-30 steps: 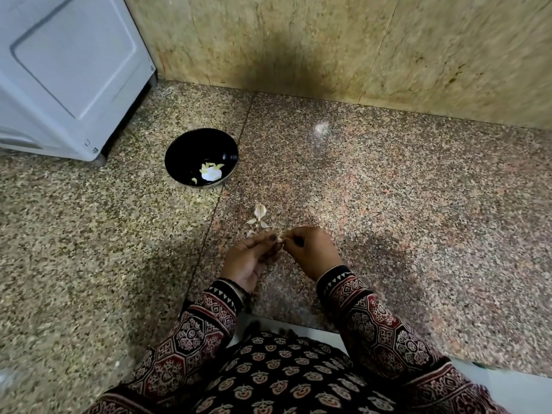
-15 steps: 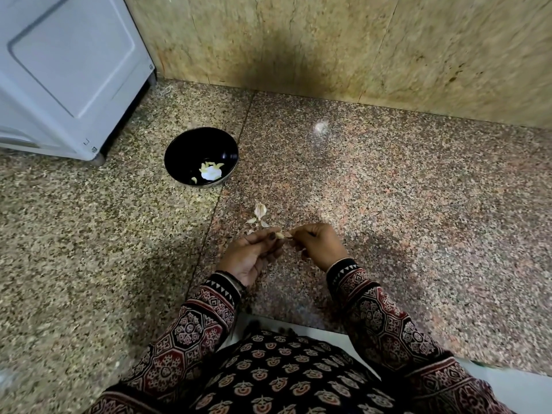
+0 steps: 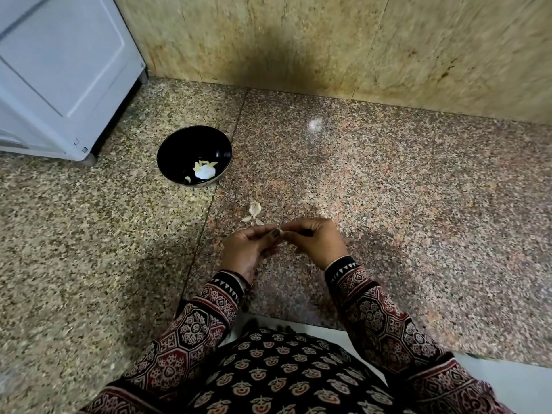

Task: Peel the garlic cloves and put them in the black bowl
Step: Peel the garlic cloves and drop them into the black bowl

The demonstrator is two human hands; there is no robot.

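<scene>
Black bowl (image 3: 179, 144): holds a few pale peeled garlic pieces (image 3: 204, 171).
Clove in work (image 3: 280, 232): nearer the person than the bowl, off to its right; mostly hidden.
Left hand (image 3: 245, 249): pinching the clove.
Right hand (image 3: 316, 240): fingers curled, pinching its other end.
Loose skins (image 3: 254, 211): between bowl and hands.
Progress: judged part-done; this clove not yet in the bowl.

One black bowl (image 3: 179, 144) — two hands (image 3: 245, 249) (image 3: 317, 243) — one garlic clove (image 3: 280, 232).
</scene>
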